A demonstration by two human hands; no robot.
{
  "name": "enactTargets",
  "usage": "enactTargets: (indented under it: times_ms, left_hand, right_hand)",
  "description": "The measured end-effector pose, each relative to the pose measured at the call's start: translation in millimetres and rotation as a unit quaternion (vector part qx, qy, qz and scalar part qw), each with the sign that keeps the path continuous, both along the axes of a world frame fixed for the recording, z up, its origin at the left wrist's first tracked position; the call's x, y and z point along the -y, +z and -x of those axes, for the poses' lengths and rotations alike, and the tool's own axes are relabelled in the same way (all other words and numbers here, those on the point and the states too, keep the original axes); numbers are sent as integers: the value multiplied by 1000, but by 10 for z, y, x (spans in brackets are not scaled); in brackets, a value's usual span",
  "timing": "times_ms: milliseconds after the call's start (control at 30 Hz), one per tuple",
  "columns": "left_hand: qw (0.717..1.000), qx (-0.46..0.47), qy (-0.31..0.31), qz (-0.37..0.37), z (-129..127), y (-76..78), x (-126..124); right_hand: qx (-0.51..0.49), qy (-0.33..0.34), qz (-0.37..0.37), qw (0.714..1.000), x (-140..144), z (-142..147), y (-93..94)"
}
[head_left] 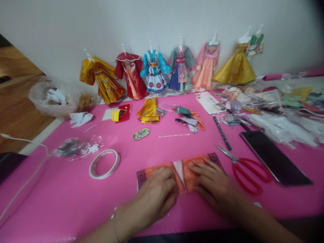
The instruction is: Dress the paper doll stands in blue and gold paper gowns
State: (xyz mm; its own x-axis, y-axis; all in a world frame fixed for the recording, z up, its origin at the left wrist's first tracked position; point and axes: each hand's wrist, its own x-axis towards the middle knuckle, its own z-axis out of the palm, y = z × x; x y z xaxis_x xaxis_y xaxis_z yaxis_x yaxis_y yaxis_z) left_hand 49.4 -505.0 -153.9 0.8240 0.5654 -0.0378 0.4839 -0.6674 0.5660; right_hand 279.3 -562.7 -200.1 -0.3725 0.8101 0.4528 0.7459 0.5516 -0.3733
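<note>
I press the folded orange paper [188,168] flat near the front edge of the surface [63,202], left hand [158,190] and right hand [211,184] both spread. I judge the crease needs firm rubbing next.

Orange paper [194,165] with purple patterned ends on the hot-pink mat [63,199], red-handled scissors [246,170] beside it

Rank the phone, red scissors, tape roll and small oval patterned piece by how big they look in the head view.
1. Phone, largest.
2. Red scissors, close behind.
3. Tape roll.
4. Oval patterned piece, smallest, though it lies farther from the camera, which shrinks it somewhat.
</note>
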Motion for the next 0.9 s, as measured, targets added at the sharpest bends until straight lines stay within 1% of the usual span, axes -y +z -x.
enactTargets:
  times_ms: [100,200,333,400,600,667,900]
  left_hand:
    - [1000,4,10,14,17,18,-1]
    - [1000,6,2,11,17,37,-6]
    - [1000,-1,-10,5,-1,54,-15]
    - [1000,4,-10,7,-1,64,-23]
    - [998,5,-22,60,75,131,-52]
    - [997,2,-25,67,105,156,-57]
    - [998,2,-57,29,127,196,-34]
  right_hand:
    - [7,-1,17,1000,7,6,45]
    - [10,-5,33,999,18,16,67]
    - [8,-6,16,1000,17,37,79]
    - [1,-6,22,1000,15,47,96]
    - [-21,0,69,997,36,41,142]
    - [-25,-2,76,997,44,31,144]
    - [-25,-2,67,997,50,43,137]
